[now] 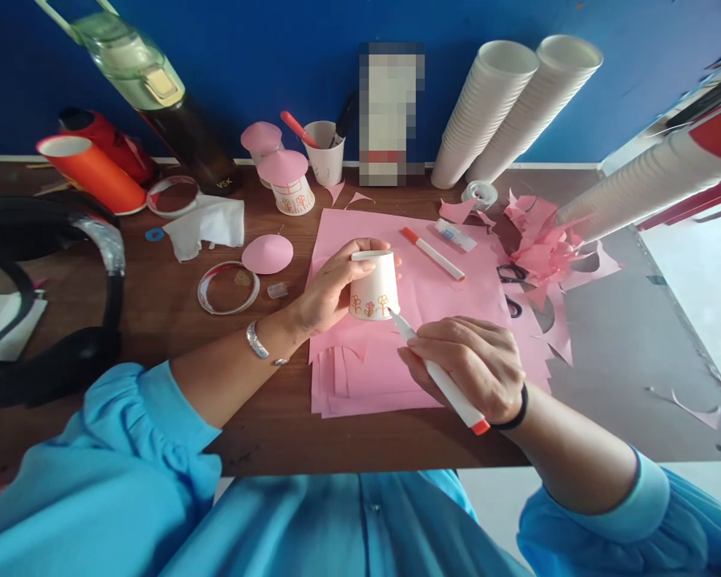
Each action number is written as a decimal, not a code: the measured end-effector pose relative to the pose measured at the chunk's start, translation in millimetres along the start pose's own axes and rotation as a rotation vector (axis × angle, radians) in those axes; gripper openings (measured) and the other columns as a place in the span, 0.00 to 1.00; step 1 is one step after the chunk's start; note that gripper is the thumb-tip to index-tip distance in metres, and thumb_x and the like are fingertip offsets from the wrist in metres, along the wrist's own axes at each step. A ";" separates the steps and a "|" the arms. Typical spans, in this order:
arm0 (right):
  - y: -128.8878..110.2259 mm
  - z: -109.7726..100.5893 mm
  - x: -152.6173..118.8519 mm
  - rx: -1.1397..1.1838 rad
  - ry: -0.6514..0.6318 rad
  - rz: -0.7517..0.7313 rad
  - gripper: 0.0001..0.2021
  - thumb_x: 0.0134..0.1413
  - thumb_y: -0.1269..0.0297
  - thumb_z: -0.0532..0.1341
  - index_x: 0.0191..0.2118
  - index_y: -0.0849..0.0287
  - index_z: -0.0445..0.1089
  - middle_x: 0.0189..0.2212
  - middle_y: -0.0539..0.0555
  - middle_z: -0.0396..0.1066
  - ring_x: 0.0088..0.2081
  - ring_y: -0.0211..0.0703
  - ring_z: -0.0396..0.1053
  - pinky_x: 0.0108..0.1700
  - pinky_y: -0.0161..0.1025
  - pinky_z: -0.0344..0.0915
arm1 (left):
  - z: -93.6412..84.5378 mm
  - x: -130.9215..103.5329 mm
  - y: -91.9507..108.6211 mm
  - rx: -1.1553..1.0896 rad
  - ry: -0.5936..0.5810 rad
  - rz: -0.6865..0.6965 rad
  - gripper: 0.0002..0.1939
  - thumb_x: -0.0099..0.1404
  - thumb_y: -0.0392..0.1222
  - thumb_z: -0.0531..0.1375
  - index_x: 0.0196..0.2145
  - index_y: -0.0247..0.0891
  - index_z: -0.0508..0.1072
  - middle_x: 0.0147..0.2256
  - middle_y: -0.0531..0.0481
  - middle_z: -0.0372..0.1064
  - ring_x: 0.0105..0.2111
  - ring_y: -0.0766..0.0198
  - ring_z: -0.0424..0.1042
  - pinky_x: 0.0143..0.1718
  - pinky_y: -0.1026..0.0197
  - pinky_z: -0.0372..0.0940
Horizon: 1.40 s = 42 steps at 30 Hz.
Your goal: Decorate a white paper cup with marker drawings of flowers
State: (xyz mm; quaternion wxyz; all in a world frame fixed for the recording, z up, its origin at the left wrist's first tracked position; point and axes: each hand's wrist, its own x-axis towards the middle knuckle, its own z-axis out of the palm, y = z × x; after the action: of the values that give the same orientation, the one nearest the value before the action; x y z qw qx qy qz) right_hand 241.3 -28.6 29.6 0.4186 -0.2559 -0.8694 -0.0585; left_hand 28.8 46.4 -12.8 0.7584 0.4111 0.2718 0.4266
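My left hand is closed round a white paper cup, held upside down above pink paper sheets. Orange flowers are drawn along the cup's lower edge. In my right hand is a white marker with an orange end; its tip is at the cup's lower right edge, beside the last flower. An orange marker cap with its white pen lies on the pink sheets, near a small glue tube.
Behind stand cups with pink cone tops, a pen cup and tall cup stacks. Tape rolls and a pink cone lie left. Black scissors and pink scraps are right; headphones lie far left.
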 end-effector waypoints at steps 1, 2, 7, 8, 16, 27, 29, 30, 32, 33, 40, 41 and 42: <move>-0.3 1.5 -0.7 0.002 -0.007 0.004 0.05 0.66 0.73 0.66 0.41 0.59 0.69 0.28 0.50 0.75 0.26 0.38 0.74 0.29 0.37 0.75 | 0.0 0.2 0.1 0.001 0.001 -0.001 0.24 0.65 0.50 0.67 0.54 0.39 0.70 0.52 0.40 0.76 0.50 0.49 0.77 0.43 0.52 0.74; -0.5 2.8 -1.2 0.004 -0.012 0.008 0.05 0.66 0.73 0.66 0.42 0.59 0.69 0.28 0.50 0.75 0.27 0.38 0.74 0.29 0.36 0.75 | 0.1 0.5 0.2 0.003 0.002 -0.003 0.23 0.64 0.49 0.67 0.54 0.39 0.70 0.51 0.41 0.76 0.49 0.50 0.77 0.42 0.53 0.74; 0.4 5.0 -3.1 0.009 -0.019 0.013 0.07 0.64 0.74 0.68 0.42 0.61 0.70 0.28 0.53 0.76 0.27 0.40 0.75 0.30 0.37 0.75 | -0.4 2.7 0.3 0.043 -0.011 0.002 0.27 0.59 0.47 0.72 0.53 0.40 0.69 0.49 0.45 0.73 0.42 0.58 0.74 0.38 0.58 0.71; 0.7 4.8 -3.2 0.010 -0.018 0.014 0.07 0.64 0.74 0.68 0.42 0.61 0.70 0.28 0.52 0.76 0.27 0.40 0.75 0.30 0.37 0.75 | -0.9 3.0 0.2 0.056 -0.019 0.007 0.29 0.58 0.46 0.73 0.53 0.41 0.68 0.49 0.46 0.73 0.42 0.59 0.74 0.38 0.58 0.71; 0.6 4.8 -2.9 0.015 -0.029 0.022 0.06 0.64 0.74 0.67 0.42 0.60 0.70 0.28 0.52 0.77 0.27 0.39 0.75 0.30 0.36 0.75 | -7.6 4.7 -0.6 0.081 -0.096 -0.002 0.29 0.57 0.46 0.73 0.53 0.43 0.68 0.47 0.46 0.71 0.42 0.59 0.72 0.36 0.59 0.69; 1.5 6.7 -4.1 -0.001 -0.053 0.018 0.06 0.65 0.73 0.67 0.42 0.59 0.69 0.29 0.51 0.76 0.28 0.38 0.75 0.30 0.35 0.73 | -6.3 5.0 1.7 0.100 -0.116 -0.009 0.27 0.57 0.45 0.71 0.51 0.42 0.68 0.48 0.46 0.71 0.41 0.59 0.73 0.36 0.59 0.70; 1.5 7.1 -4.3 0.001 -0.051 0.020 0.06 0.65 0.73 0.67 0.42 0.59 0.69 0.29 0.50 0.76 0.28 0.38 0.75 0.30 0.35 0.73 | -6.5 5.2 1.6 0.100 -0.115 -0.011 0.27 0.57 0.45 0.71 0.51 0.42 0.68 0.48 0.45 0.71 0.41 0.59 0.73 0.37 0.59 0.70; 1.5 7.3 -4.3 0.002 -0.052 0.022 0.06 0.66 0.73 0.66 0.42 0.58 0.69 0.29 0.50 0.76 0.28 0.38 0.75 0.30 0.35 0.73 | -6.7 5.3 1.6 0.098 -0.115 -0.011 0.27 0.57 0.45 0.72 0.51 0.42 0.68 0.48 0.45 0.71 0.42 0.59 0.73 0.37 0.58 0.71; 1.6 7.9 -4.3 0.008 -0.051 0.024 0.06 0.66 0.73 0.66 0.42 0.58 0.69 0.29 0.50 0.76 0.27 0.38 0.75 0.29 0.35 0.74 | -7.2 5.3 1.4 0.097 -0.120 -0.007 0.27 0.57 0.45 0.72 0.51 0.42 0.69 0.49 0.45 0.71 0.42 0.59 0.73 0.38 0.58 0.71; 1.7 8.2 -4.2 0.013 -0.048 0.025 0.06 0.65 0.73 0.66 0.42 0.58 0.69 0.29 0.50 0.76 0.27 0.39 0.75 0.29 0.36 0.74 | -7.4 5.2 1.4 0.098 -0.122 -0.005 0.27 0.57 0.45 0.72 0.51 0.42 0.69 0.49 0.45 0.71 0.42 0.59 0.73 0.39 0.57 0.72; 1.9 8.2 -4.6 0.018 -0.055 0.020 0.07 0.64 0.74 0.68 0.42 0.60 0.70 0.29 0.52 0.76 0.28 0.41 0.77 0.30 0.37 0.75 | -7.0 4.9 1.2 0.094 -0.122 0.001 0.27 0.56 0.44 0.72 0.51 0.41 0.70 0.48 0.45 0.72 0.44 0.58 0.73 0.40 0.57 0.72; 1.7 8.0 -4.8 0.019 -0.058 0.024 0.07 0.64 0.74 0.67 0.43 0.60 0.70 0.29 0.51 0.77 0.28 0.41 0.77 0.30 0.37 0.75 | -6.9 4.9 1.1 0.094 -0.124 0.005 0.27 0.56 0.44 0.72 0.51 0.42 0.70 0.47 0.45 0.72 0.44 0.57 0.73 0.40 0.57 0.72; 1.5 7.9 -5.1 0.022 -0.060 0.027 0.07 0.64 0.75 0.67 0.43 0.59 0.70 0.29 0.51 0.77 0.28 0.41 0.77 0.30 0.37 0.75 | -6.9 5.0 1.0 0.093 -0.128 0.009 0.26 0.56 0.44 0.72 0.51 0.42 0.69 0.46 0.45 0.72 0.45 0.57 0.74 0.40 0.57 0.72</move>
State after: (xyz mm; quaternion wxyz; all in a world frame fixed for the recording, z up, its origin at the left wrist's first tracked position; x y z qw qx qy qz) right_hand 239.2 -26.9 20.5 0.3956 -0.2649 -0.8787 -0.0356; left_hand 25.6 53.7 -15.9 0.7522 0.4736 0.2404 0.3900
